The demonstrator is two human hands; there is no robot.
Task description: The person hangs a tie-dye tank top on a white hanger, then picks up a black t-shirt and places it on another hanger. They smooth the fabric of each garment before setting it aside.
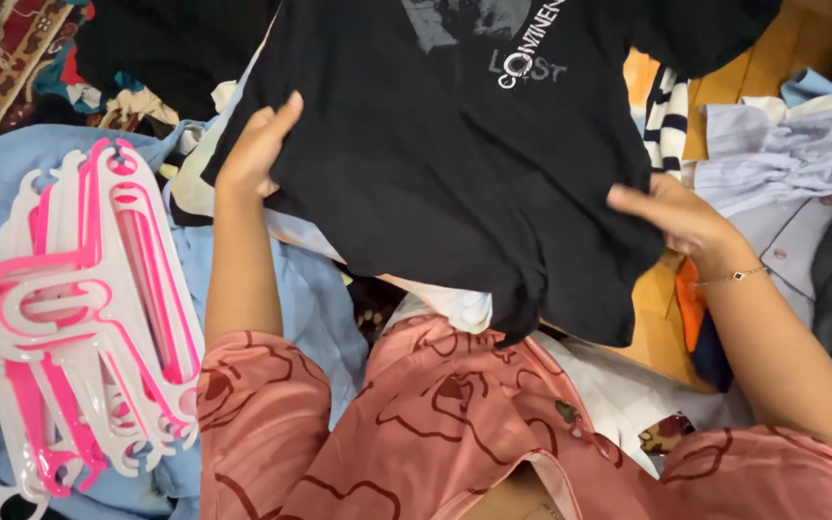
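Head view. The background is a spread of loose clothing that covers the whole working surface: a light blue cloth lies at the left, a patterned rug shows in the upper left corner, and an orange surface shows through at the upper right. Pale blue and grey shirts are heaped at the right, with a black-and-white striped piece just beside them.

The person, in rust-coloured patterned sleeves, holds one black T-shirt with a pale print over the pile. The left hand grips the shirt's left edge, thumb over the fabric and fingers behind it. The right hand — a thin bracelet at its wrist — is closed on the right edge. The shirt hangs spread between the two hands, its lower hem loose and curling.

Judged step: the garment is lifted and spread out, not yet folded or hung. The next move would call for an even grip on both sides so the cloth stays flat.

Count: one black T-shirt in hand; two hands, both engaged. A stack of plastic hangers — pink and white, interleaved — rests at the left, clear of both hands; the overlap prevents an exact count, though several of each colour are visible.
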